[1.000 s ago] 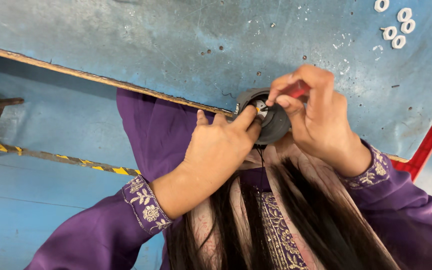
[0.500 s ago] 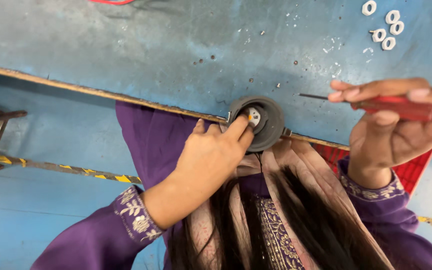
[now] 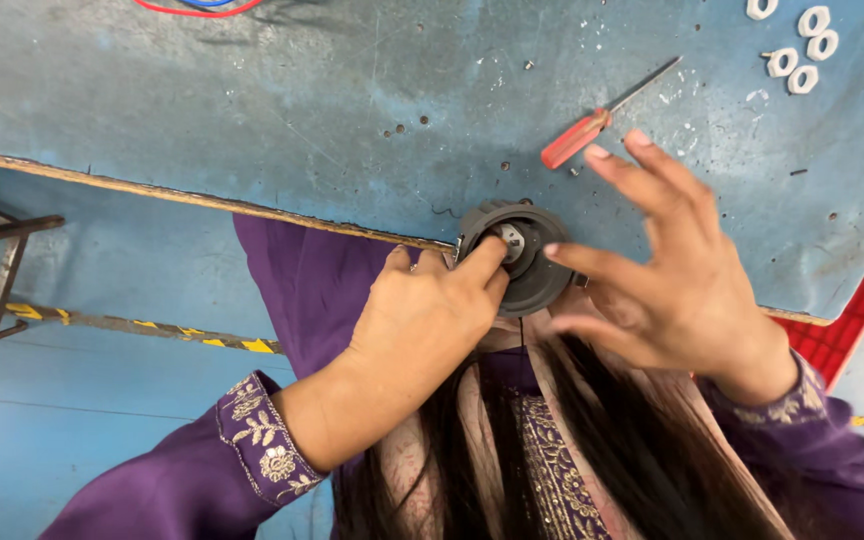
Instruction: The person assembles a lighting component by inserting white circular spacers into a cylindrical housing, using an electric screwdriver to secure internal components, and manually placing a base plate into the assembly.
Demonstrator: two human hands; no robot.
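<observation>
Since half a second ago the red-handled screwdriver (image 3: 600, 118) has left the right hand (image 3: 672, 290) and now lies on the blue table (image 3: 252, 110), well apart from the fingers, so that hand looks free for the part itself. In the head view the right hand is spread open and empty just beside the round black part (image 3: 522, 255) at the table's near edge. The left hand (image 3: 427, 320) grips the part's rim, a fingertip on its metal centre; white nuts (image 3: 797, 45) lie at the far corner.

A workshop: a worn, scratched blue bench (image 3: 252, 110) carries a red-handled screwdriver (image 3: 592, 122), loose white nuts (image 3: 797, 45) and wires (image 3: 192, 6); hazard tape (image 3: 122, 325) marks the blue floor.
</observation>
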